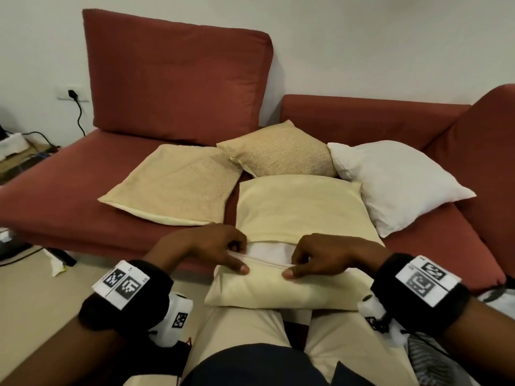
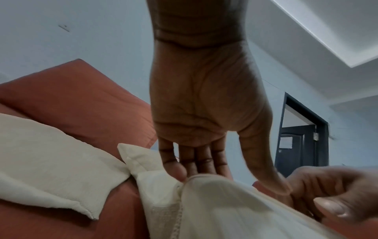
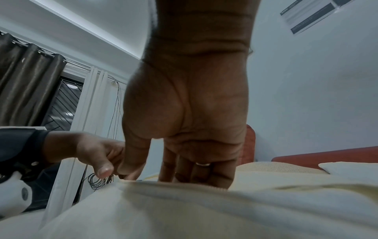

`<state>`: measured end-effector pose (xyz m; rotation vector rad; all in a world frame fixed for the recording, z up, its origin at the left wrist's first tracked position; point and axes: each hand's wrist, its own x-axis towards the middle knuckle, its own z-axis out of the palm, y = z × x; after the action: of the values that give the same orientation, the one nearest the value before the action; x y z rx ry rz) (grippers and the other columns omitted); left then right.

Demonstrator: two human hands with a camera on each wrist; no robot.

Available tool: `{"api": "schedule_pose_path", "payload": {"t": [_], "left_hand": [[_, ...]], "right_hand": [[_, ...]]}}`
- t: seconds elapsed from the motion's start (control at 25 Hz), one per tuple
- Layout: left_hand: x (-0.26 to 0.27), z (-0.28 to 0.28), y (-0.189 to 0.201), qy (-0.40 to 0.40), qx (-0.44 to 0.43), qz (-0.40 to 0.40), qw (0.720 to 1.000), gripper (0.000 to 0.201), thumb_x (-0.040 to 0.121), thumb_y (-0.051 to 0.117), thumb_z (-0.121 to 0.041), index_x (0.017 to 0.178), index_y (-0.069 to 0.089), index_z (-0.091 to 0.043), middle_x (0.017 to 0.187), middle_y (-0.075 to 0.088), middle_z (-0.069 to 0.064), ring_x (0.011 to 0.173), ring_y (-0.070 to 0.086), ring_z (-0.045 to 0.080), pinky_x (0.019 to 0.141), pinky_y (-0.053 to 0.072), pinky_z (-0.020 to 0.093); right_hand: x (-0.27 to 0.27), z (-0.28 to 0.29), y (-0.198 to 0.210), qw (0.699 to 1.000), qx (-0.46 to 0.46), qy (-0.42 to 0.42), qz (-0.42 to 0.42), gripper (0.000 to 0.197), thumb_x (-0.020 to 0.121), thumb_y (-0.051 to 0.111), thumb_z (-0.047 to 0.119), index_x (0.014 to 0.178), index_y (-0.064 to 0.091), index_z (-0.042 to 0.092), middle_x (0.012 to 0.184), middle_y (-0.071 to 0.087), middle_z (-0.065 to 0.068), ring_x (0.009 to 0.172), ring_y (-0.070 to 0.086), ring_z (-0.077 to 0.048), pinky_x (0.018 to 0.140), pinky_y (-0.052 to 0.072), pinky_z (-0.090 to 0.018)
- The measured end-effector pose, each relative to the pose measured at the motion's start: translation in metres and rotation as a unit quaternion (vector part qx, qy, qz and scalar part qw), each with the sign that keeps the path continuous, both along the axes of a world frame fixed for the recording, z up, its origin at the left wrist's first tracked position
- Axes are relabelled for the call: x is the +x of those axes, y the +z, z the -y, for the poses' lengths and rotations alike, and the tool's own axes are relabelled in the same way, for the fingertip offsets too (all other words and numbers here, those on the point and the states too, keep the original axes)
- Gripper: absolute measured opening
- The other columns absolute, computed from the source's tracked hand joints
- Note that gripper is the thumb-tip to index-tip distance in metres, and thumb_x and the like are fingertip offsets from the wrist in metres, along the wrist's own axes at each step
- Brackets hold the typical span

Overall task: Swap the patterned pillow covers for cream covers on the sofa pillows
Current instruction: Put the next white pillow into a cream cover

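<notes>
Our left hand (image 1: 217, 247) pinches the cream cover (image 1: 301, 215) at seven o'clock of its opening, our right hand (image 1: 320, 256) pinches at five, holding the edges together, likely for zipping; the pillow rests on our lap against the sofa (image 1: 69, 196).

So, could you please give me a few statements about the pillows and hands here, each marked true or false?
1. Both hands, left hand and right hand, pinch the open edge of the nearest pillow's cream cover. True.
2. The white pillow lies on the floor. False: it lies on the sofa.
3. A patterned cover lies on the sofa. False: none shows.
4. White filling shows at the opening. True.
</notes>
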<state>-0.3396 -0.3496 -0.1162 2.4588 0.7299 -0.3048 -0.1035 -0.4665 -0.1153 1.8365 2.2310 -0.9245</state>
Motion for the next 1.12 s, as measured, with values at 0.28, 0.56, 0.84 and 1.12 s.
{"api": "schedule_pose_path", "payload": {"t": [0.28, 0.56, 0.84, 1.12], "left_hand": [[0.025, 0.009, 0.003, 0.01, 0.028, 0.128, 0.991, 0.028, 0.08, 0.071, -0.05, 0.1, 0.063, -0.031, 0.093, 0.062, -0.015, 0.079, 0.058, 0.004, 0.071, 0.048, 0.024], [0.187, 0.092, 0.004, -0.215, 0.152, 0.029, 0.964, 0.056, 0.095, 0.046, -0.051, 0.145, 0.035, -0.029, 0.127, 0.053, 0.0, 0.115, 0.052, 0.022, 0.087, 0.041, 0.032], [0.229, 0.112, -0.032, -0.179, 0.149, -0.104, 0.967, 0.062, 0.093, 0.035, -0.065, 0.133, 0.048, -0.019, 0.128, 0.055, 0.009, 0.114, 0.055, 0.028, 0.088, 0.04, 0.036], [0.235, 0.13, -0.037, -0.133, 0.241, -0.097, 0.956, 0.069, 0.091, 0.027, -0.071, 0.12, 0.058, -0.016, 0.118, 0.062, 0.01, 0.106, 0.06, 0.027, 0.08, 0.038, 0.035]], "right_hand": [[0.037, 0.02, 0.005, 0.991, 0.04, -0.085, -0.099, 0.05, 0.088, 0.068, 0.042, 0.135, 0.052, 0.035, 0.09, 0.067, 0.01, 0.072, 0.059, 0.005, 0.071, 0.04, -0.012], [0.163, 0.063, 0.001, 0.947, 0.074, -0.304, -0.065, 0.037, 0.072, 0.084, 0.021, 0.104, 0.065, 0.022, 0.094, 0.071, -0.004, 0.079, 0.066, -0.016, 0.075, 0.054, -0.034], [0.191, 0.079, -0.066, 0.913, -0.036, -0.373, -0.16, 0.03, 0.082, 0.077, 0.022, 0.107, 0.069, 0.008, 0.084, 0.066, -0.007, 0.068, 0.058, -0.018, 0.058, 0.051, -0.027], [0.174, 0.082, -0.067, 0.9, -0.106, -0.375, -0.197, 0.029, 0.093, 0.065, 0.021, 0.096, 0.068, -0.008, 0.07, 0.069, -0.009, 0.065, 0.065, -0.024, 0.061, 0.057, -0.032]]}}
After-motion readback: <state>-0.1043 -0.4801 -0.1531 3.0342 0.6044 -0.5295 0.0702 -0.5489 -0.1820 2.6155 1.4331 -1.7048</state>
